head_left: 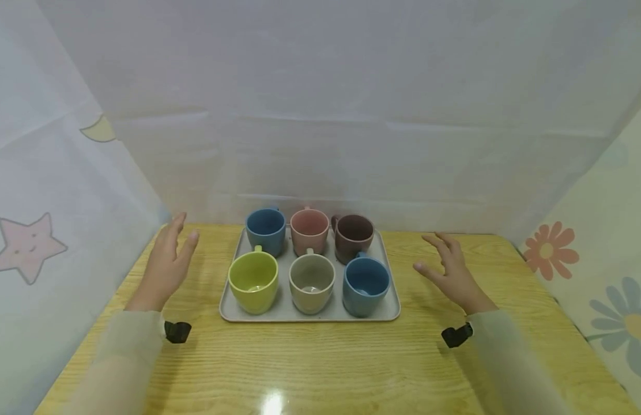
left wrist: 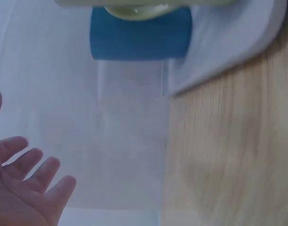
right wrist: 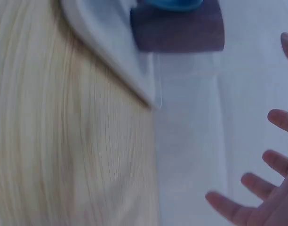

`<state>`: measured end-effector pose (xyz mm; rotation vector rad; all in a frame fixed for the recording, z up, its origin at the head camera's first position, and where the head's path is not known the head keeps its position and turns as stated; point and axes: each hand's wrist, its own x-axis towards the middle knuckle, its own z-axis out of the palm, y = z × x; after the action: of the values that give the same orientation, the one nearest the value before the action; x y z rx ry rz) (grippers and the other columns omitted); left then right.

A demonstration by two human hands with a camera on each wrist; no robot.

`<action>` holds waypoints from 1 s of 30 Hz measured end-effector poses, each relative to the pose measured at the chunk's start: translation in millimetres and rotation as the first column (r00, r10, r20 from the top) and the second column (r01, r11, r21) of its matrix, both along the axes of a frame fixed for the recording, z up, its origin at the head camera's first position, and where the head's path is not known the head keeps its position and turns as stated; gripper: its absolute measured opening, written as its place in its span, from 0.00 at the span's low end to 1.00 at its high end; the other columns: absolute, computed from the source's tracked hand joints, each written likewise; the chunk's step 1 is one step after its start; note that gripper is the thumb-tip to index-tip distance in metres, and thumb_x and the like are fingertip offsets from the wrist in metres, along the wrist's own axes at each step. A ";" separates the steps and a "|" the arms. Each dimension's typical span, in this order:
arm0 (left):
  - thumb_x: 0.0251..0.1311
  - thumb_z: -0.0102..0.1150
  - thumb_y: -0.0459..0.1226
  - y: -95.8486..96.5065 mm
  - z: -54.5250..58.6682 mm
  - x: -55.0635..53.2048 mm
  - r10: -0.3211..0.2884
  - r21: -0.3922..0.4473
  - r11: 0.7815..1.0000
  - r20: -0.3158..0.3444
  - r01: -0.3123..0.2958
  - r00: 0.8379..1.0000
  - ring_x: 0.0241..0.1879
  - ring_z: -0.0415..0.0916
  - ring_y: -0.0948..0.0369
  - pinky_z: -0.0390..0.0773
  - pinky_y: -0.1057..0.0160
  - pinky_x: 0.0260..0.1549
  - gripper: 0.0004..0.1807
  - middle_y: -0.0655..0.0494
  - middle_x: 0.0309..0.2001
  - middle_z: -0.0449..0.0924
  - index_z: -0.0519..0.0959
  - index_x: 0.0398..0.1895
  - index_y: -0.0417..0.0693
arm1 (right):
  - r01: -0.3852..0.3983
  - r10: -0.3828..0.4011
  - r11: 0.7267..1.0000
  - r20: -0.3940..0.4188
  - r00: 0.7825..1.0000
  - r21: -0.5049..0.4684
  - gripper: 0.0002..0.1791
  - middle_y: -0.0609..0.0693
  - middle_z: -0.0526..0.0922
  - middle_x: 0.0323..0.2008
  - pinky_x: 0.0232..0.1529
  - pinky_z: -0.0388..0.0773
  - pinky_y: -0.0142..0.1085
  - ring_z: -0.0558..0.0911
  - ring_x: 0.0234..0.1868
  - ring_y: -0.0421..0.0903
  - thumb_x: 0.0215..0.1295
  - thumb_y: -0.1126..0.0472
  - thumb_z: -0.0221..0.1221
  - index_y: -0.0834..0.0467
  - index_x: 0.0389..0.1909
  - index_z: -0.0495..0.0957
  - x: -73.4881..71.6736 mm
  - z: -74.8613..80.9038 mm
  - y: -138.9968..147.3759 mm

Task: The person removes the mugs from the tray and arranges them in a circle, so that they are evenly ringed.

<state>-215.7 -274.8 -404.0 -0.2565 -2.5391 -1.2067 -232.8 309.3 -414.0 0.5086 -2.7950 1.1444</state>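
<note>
Tray (head_left: 282, 309): pale, lying flat on the wood-grain table (head_left: 310, 369), between the two hands; carries six upright mugs.
Front row: yellow-green mug (head_left: 253, 282) at tray left, off-white mug (head_left: 311, 284) at tray centre, front blue mug (head_left: 366, 286) at tray right.
Rear row: rear blue mug (head_left: 266, 231) at tray left, pink mug (head_left: 309, 232) at tray centre, brown mug (head_left: 354, 238) at tray right.
Grid: two rows of three, probably chosen to fit every base within the tray rim and balance the load.
Handles: five point toward the tray's far edge, possibly for uniform order; the brown mug's is turned left, reason not evident.
Left hand (head_left: 166, 264): left of tray, apart from it; fingers spread, gripping nothing.
Right hand (head_left: 453, 278): right of tray, apart from it; fingers spread, gripping nothing.
Hand clearance: near-mirrored positions, presumably keeping both hands off the mugs.
Markings: no brand, label or writing legible on tray or mugs.
</note>
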 end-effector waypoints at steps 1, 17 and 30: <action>0.81 0.39 0.49 2.7 -1.9 3.4 -0.008 0.031 0.999 0.011 0.008 1.000 0.75 0.46 0.33 0.52 0.28 0.66 0.36 0.35 0.79 0.43 0.42 0.83 0.47 | -0.031 0.030 0.998 -0.005 1.000 -0.054 0.39 0.60 0.38 0.79 0.63 0.57 0.73 0.45 0.76 0.67 0.75 0.51 0.59 0.50 0.80 0.52 2.6 -1.4 -4.6; 0.77 0.47 0.54 24.3 -40.6 32.1 -0.138 0.366 0.931 0.372 -0.009 0.918 0.72 0.61 0.42 0.75 0.66 0.59 0.42 0.36 0.77 0.55 0.49 0.81 0.38 | -0.291 0.322 0.874 0.014 0.947 -0.389 0.45 0.54 0.58 0.76 0.68 0.66 0.57 0.60 0.73 0.60 0.63 0.68 0.68 0.53 0.78 0.57 18.7 -28.6 -64.7; 0.77 0.50 0.43 28.2 -55.2 32.8 -0.224 0.361 0.932 0.503 0.032 0.835 0.73 0.59 0.43 0.71 0.52 0.65 0.36 0.35 0.75 0.58 0.52 0.79 0.35 | -0.195 0.268 0.884 0.118 0.956 -0.425 0.54 0.57 0.64 0.72 0.65 0.69 0.51 0.68 0.68 0.61 0.55 0.64 0.76 0.54 0.79 0.55 21.0 -38.9 -87.1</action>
<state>-182.9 -246.6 -459.1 0.0005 -2.7191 -1.9841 -211.8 222.3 -452.9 0.7436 -2.5566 1.8536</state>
